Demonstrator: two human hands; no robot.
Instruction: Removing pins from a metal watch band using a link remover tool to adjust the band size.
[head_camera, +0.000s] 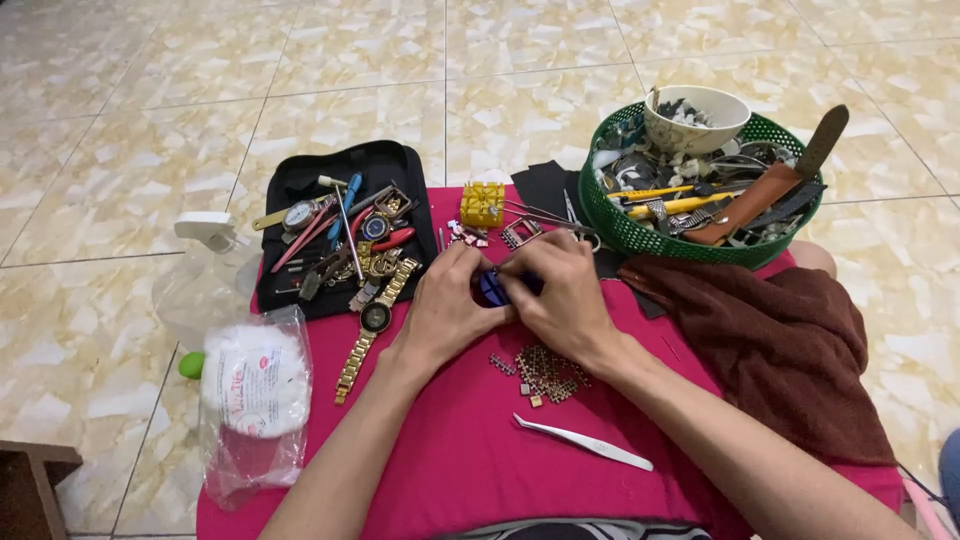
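Both my hands meet at the middle of a magenta cloth (450, 450). My left hand (450, 305) and my right hand (560, 290) together pinch a small dark blue object (493, 290), mostly hidden by my fingers. Just below my right hand lies a pile of small metal watch-band links (548, 372). White tweezers (585, 443) lie nearer to me on the cloth. A gold wristwatch (372, 325) with its metal band stretched out lies left of my left hand.
A black tool case (300, 180) holds watches, screwdrivers and pliers at the back left. A green basket (640, 235) with a white bowl (695, 115), straps and tools stands back right. A brown towel (790, 340) lies right; a clear spray bottle (205, 270), a cotton bag (255, 385) and a yellow block (483, 203) are nearby.
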